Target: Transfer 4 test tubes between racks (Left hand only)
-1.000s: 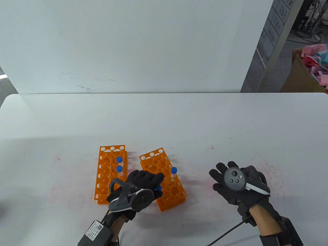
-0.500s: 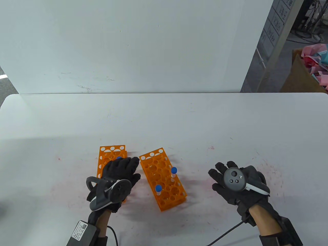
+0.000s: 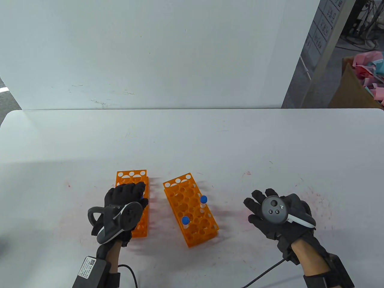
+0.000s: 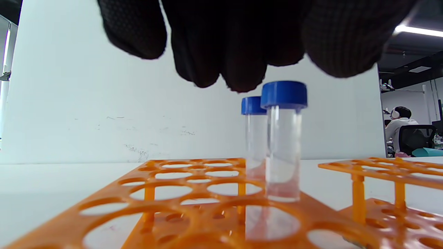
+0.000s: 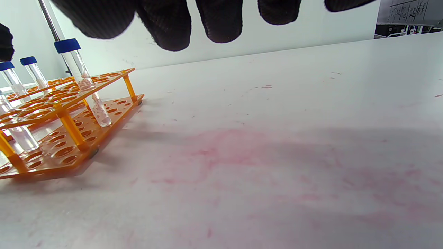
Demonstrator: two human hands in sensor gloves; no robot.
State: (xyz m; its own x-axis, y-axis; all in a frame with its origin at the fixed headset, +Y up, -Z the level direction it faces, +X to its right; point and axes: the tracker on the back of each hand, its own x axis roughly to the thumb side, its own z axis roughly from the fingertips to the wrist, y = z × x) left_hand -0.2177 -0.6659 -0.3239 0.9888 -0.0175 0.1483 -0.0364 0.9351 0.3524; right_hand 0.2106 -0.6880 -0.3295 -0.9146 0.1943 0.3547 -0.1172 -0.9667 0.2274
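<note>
Fingers of the left hand (image 3: 124,199) hang curled and loosely bunched over the left rack (image 3: 132,177), their tips (image 4: 242,69) just above the blue cap of the nearer tube (image 4: 283,138); the wrist view shows a sliver of wall between glove and cap, so they appear not to touch it, and nothing sits between them. Behind that tube, toward 12 o'clock, a second tube (image 4: 254,135) stands upright in the same rack, partly hidden by the first. From above, the hand covers most of both, with only a speck of blue showing at its 3 o'clock edge. At 3 o'clock from the left rack, close but apart, the right rack (image 3: 192,210) lies angled on the table (image 3: 210,141), holding two more tubes: one (image 3: 203,202) along its right side and one (image 3: 185,222) nearer the 6 o'clock end, both capped in blue and seated in holes. Well off at 3 o'clock from the racks, the right hand (image 3: 276,214) rests palm down on the tabletop with its fingers (image 5: 221,20) spread and slightly apart, holding nothing. Pink stains mark the table surface around that hand and beside the racks.
</note>
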